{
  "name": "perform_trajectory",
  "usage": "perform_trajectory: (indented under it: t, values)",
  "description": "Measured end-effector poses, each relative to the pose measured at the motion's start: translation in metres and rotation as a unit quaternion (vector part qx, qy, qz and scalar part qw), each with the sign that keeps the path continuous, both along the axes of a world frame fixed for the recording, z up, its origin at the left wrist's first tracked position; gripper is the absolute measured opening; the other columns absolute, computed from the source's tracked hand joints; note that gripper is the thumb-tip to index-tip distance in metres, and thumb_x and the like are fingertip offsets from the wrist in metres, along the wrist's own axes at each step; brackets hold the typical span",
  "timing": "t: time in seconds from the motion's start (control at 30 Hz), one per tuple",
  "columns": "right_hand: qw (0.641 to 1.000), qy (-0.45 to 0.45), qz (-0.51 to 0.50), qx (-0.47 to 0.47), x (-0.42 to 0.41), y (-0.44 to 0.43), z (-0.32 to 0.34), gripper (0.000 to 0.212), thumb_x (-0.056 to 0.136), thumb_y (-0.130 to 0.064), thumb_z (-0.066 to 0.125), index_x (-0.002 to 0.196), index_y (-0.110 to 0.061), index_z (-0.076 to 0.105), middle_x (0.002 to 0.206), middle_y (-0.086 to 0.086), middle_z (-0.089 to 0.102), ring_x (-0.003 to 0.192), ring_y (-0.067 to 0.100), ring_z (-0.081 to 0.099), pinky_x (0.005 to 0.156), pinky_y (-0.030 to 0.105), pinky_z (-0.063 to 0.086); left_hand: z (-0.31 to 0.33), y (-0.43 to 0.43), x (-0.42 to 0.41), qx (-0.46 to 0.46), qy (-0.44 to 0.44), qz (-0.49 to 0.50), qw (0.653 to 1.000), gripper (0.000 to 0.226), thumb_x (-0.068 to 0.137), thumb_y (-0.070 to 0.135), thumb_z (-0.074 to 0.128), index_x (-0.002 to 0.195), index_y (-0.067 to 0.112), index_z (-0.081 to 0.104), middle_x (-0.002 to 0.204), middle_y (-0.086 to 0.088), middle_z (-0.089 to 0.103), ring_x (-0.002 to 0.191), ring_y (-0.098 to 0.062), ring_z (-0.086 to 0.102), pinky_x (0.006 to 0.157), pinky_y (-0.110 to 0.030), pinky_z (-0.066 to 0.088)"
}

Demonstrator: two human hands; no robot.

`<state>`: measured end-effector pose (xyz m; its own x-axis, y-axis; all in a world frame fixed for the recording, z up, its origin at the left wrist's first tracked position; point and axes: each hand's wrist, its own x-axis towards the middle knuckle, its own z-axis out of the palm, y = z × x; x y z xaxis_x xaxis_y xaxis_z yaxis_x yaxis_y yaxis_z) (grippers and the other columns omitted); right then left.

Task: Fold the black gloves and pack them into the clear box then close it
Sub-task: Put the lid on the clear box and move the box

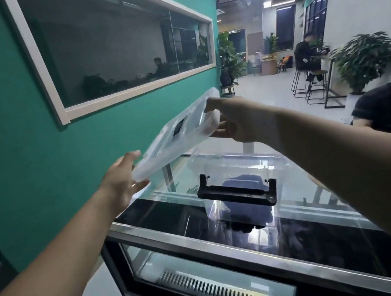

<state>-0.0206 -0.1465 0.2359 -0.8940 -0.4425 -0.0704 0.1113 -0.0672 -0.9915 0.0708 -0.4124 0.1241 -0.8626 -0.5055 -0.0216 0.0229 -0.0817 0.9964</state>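
A clear plastic box with a black handle stands on the glass top of a display cabinet. Folded dark gloves lie inside it, seen through the wall. The box is uncovered. Its clear lid hangs tilted in the air above and to the left of the box. My right hand grips the lid's far end. My left hand holds the lid's near lower edge from beneath.
The cabinet has a steel rim and a vent grille on its front. A teal wall with a window runs along the left. A person wearing a headset sits close at the right. Farther back are stools, a high table, plants and another seated person.
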Motion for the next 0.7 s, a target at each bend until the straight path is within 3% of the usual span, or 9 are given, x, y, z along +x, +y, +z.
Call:
perform_trajectory:
  t: [0.07, 0.13, 0.3, 0.4, 0.5, 0.63, 0.7]
  values:
    - [1.000, 0.001, -0.008, 0.004, -0.002, 0.020, -0.003, 0.032, 0.097, -0.006, 0.063, 0.127, 0.000, 0.060, 0.101, 0.021, 0.076, 0.070, 0.028, 0.078, 0.061, 0.031, 0.065, 0.003, 0.013, -0.014, 0.045, 0.009, -0.036, 0.998, 0.028, 0.107, 0.024, 0.064, 0.127, 0.004, 0.063, 0.126, -0.021, 0.070, 0.105, -0.031, 0.071, 0.086, -0.039, 0.060]
    - [1.000, 0.001, -0.016, 0.014, -0.006, 0.041, -0.005, 0.035, 0.097, -0.007, 0.062, 0.131, 0.001, 0.058, 0.097, 0.019, 0.074, 0.073, 0.028, 0.076, 0.066, 0.032, 0.066, 0.008, 0.034, -0.026, 0.009, 0.005, -0.031, 0.999, 0.023, 0.107, 0.011, 0.062, 0.126, -0.003, 0.063, 0.118, -0.017, 0.069, 0.094, -0.025, 0.069, 0.081, -0.033, 0.057]
    - [0.998, 0.002, -0.044, 0.049, -0.012, 0.089, -0.011, 0.024, 0.099, -0.005, 0.058, 0.123, 0.000, 0.057, 0.092, 0.021, 0.068, 0.093, 0.039, 0.071, 0.091, 0.046, 0.064, 0.014, 0.072, -0.051, -0.091, -0.002, -0.044, 0.995, 0.012, 0.104, 0.010, 0.066, 0.116, 0.013, 0.067, 0.109, -0.006, 0.069, 0.087, -0.017, 0.064, 0.080, -0.031, 0.053]
    - [0.987, 0.028, -0.068, 0.139, -0.019, 0.110, -0.022, 0.034, 0.099, -0.018, 0.063, 0.125, 0.004, 0.058, 0.099, 0.024, 0.067, 0.079, 0.036, 0.073, 0.074, 0.041, 0.067, 0.016, 0.087, -0.062, -0.135, -0.005, -0.044, 0.990, 0.018, 0.104, 0.013, 0.068, 0.121, 0.016, 0.068, 0.107, -0.003, 0.070, 0.083, -0.015, 0.065, 0.068, -0.026, 0.050]
    - [0.964, 0.073, -0.096, 0.236, -0.027, 0.123, -0.035, 0.041, 0.099, -0.033, 0.064, 0.115, 0.005, 0.062, 0.087, 0.019, 0.064, 0.061, 0.026, 0.065, 0.056, 0.029, 0.058, 0.016, 0.094, -0.069, -0.162, -0.006, -0.039, 0.986, 0.013, 0.103, 0.015, 0.068, 0.115, 0.018, 0.070, 0.103, -0.002, 0.069, 0.081, -0.015, 0.060, 0.066, -0.028, 0.045]
    - [0.943, 0.114, -0.111, 0.292, -0.035, 0.140, -0.050, 0.049, 0.096, -0.044, 0.064, 0.113, 0.002, 0.066, 0.085, 0.011, 0.054, 0.062, 0.022, 0.052, 0.057, 0.030, 0.044, 0.014, 0.102, -0.072, -0.177, -0.007, -0.042, 0.983, 0.011, 0.101, 0.017, 0.070, 0.111, 0.020, 0.072, 0.106, -0.004, 0.072, 0.084, -0.017, 0.061, 0.068, -0.030, 0.046]
    - [0.931, 0.137, -0.105, 0.322, -0.034, 0.145, -0.055, 0.044, 0.096, -0.048, 0.062, 0.101, -0.004, 0.063, 0.083, 0.010, 0.051, 0.062, 0.022, 0.049, 0.058, 0.032, 0.040, 0.014, 0.103, -0.074, -0.183, -0.007, -0.038, 0.982, 0.015, 0.099, 0.019, 0.071, 0.114, 0.020, 0.074, 0.112, -0.005, 0.074, 0.089, -0.018, 0.063, 0.071, -0.032, 0.048]
